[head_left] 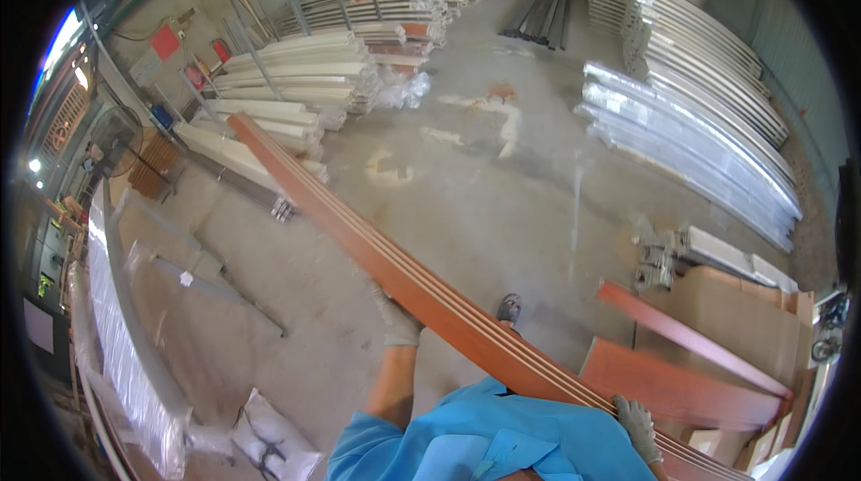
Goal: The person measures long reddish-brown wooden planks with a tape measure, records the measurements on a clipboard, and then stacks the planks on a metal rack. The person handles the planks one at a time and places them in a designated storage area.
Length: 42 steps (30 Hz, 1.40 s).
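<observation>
A bundle of long reddish-brown planks (359, 243) with pale lines along one edge stretches diagonally across my front, from upper left to lower right. My left hand (400, 323), in a grey work glove, supports the bundle from its near left side, its fingers partly hidden by the planks. Farther along, close to my body, my right hand (638, 427) is closed on the bundle's far edge, also gloved. The bundle lies against my blue shirt, and its lower right end runs out past my right arm.
Reddish-brown boards (682, 382) lie at the right beside brown cardboard (744, 311). Plastic-wrapped profiles (682, 154) are stacked at far right, pale profiles (278, 73) at far left. A metal stand (220, 279), a wrapped bundle (130, 329) and a white sack (273, 438) are on the left.
</observation>
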Tool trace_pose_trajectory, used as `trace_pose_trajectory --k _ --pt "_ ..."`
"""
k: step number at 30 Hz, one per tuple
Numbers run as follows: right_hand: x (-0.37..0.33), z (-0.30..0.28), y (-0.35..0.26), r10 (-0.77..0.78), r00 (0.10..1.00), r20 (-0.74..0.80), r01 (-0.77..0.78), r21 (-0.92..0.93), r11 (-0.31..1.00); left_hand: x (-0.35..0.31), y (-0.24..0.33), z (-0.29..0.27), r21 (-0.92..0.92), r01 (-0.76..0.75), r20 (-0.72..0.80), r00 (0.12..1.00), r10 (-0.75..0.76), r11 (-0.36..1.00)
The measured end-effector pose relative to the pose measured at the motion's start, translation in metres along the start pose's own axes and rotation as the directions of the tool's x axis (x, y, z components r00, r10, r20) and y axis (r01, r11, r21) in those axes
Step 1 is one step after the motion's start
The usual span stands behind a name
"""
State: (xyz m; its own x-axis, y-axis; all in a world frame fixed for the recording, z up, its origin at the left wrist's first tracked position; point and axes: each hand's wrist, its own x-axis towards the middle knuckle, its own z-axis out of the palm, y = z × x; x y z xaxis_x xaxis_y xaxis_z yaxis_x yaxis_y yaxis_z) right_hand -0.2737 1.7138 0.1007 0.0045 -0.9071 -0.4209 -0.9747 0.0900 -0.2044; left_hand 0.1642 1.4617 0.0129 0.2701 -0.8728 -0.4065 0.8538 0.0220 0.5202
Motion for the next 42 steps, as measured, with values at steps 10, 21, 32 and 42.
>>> trace_pose_trajectory --k 10,21,32,42 --pt "0.319 -0.203 0.033 -0.147 0.989 0.030 0.149 -0.120 0.982 0.253 -0.007 0.123 -0.091 -0.203 0.126 0.969 0.213 0.975" --pt "0.697 -0.402 -0.023 -0.341 0.940 -0.022 0.301 -0.415 0.858 0.552 -0.011 0.234 -0.106 -0.432 -0.090 0.901 0.424 0.895" --pt "1.066 -0.527 0.128 0.211 0.811 -0.546 0.573 0.667 -0.477 0.798 -0.019 0.421 -0.400 -0.420 0.204 0.825 0.526 0.814" --pt "1.489 -0.659 0.165 0.358 0.716 -0.599 0.659 0.413 -0.629 0.979 -0.081 0.628 -0.142 -0.717 0.017 0.688 0.726 0.683"
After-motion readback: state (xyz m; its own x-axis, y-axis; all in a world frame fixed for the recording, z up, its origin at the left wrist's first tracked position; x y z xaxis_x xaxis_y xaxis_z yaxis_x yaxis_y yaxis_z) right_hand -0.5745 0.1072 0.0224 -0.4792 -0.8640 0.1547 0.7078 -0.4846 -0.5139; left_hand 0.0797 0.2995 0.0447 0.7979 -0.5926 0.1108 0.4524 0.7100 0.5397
